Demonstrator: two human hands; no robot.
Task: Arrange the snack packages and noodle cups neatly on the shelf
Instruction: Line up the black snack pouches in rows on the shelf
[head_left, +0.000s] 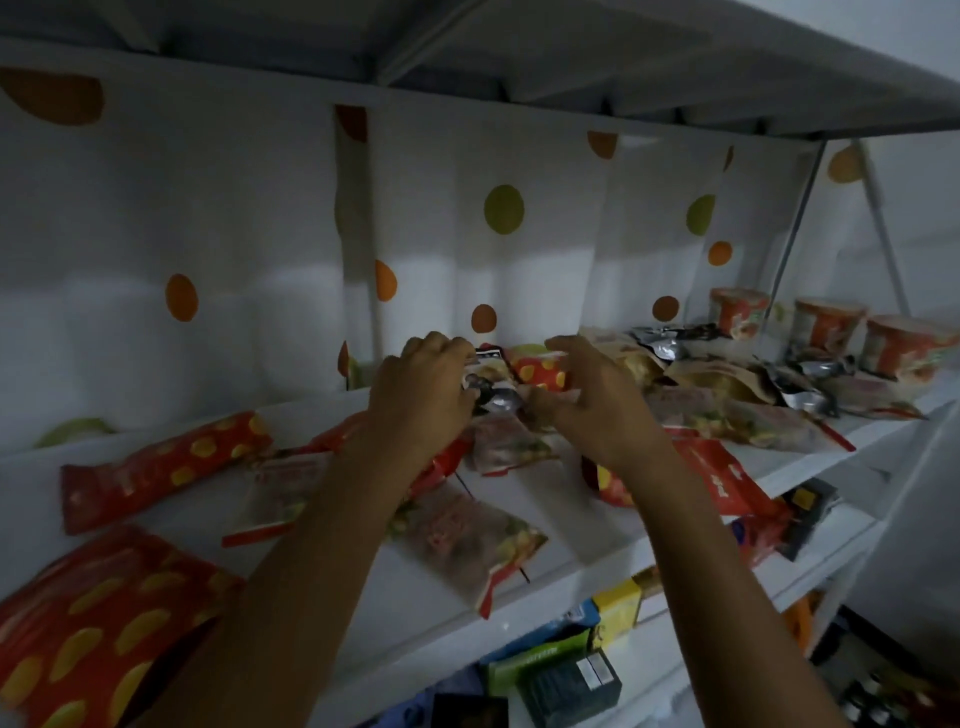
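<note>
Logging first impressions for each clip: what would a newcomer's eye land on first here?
Both hands meet at mid-shelf, the left hand and right hand closing around a small dark packet near the back. Red snack bags with yellow dots lie scattered across the white shelf, and three noodle cups stand at the far right.

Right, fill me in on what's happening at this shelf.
A person is tidying a white shelf strewn with snack packages. Both hands reach to the back: the left hand is closed on a dark, silvery packet, and the right hand hovers open beside a red packet with yellow spots. Most packets lie scattered flat, including a long red packet at the left. Three noodle cups already stand upright in a row at the far right.
</note>
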